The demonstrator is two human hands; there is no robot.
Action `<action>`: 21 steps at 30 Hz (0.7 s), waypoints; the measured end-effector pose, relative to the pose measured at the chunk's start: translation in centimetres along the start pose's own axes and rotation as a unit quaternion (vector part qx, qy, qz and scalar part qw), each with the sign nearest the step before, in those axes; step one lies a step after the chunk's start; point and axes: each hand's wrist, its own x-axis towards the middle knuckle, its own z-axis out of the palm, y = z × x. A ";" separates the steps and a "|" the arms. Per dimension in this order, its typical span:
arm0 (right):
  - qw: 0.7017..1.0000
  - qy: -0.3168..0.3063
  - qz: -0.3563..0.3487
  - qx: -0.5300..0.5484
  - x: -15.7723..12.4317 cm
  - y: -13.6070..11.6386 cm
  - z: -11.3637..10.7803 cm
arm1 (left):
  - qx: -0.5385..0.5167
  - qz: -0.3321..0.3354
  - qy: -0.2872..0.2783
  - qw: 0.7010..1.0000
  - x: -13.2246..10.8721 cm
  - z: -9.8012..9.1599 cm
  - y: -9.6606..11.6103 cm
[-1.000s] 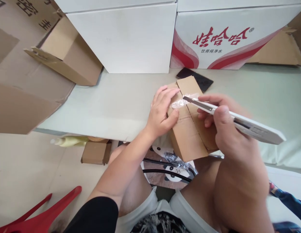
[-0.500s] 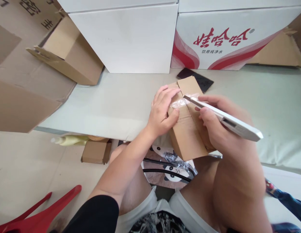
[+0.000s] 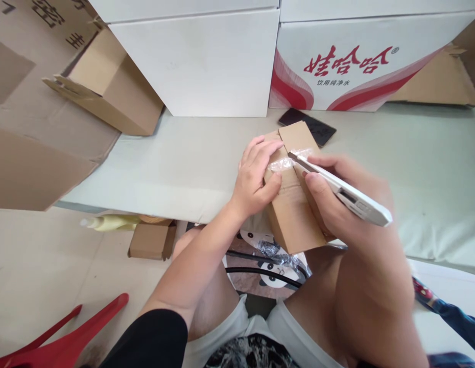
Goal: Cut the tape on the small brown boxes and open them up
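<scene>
A small brown cardboard box [image 3: 299,220] rests at the table's front edge, jutting a little over it, with clear tape [image 3: 282,163] across the seam of its flaps. My left hand [image 3: 258,176] grips the box's left side, fingers on top and thumb near the tape. In my right hand [image 3: 337,189] is a white utility knife [image 3: 347,191], closed in my fingers. Its blade tip touches or nearly touches the tape at the seam. The far right side of the box is hidden behind my right hand.
A black phone [image 3: 310,128] lies just behind the box. White cartons [image 3: 218,66] line the table's back; an open cardboard box [image 3: 111,82] stands left. Below are a small brown box [image 3: 151,240], a yellowish bottle [image 3: 115,222] and a red plastic thing [image 3: 76,332].
My right hand and the knife have shifted slightly left, with the knife's rear end swinging inward. The left hand and the box stay practically where they were.
</scene>
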 end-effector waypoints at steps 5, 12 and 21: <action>1.000 0.001 -0.008 -0.016 0.0 -0.1 -0.1 | -0.005 -0.009 -0.002 1.000 0.0 0.0 0.0; 1.000 -0.006 0.002 -0.011 -0.1 -0.3 -0.1 | 0.004 -0.010 -0.007 1.000 0.1 0.0 0.1; 1.000 -0.010 0.006 -0.005 -0.1 -0.8 -0.2 | 0.002 -0.007 -0.001 1.000 0.1 0.0 0.2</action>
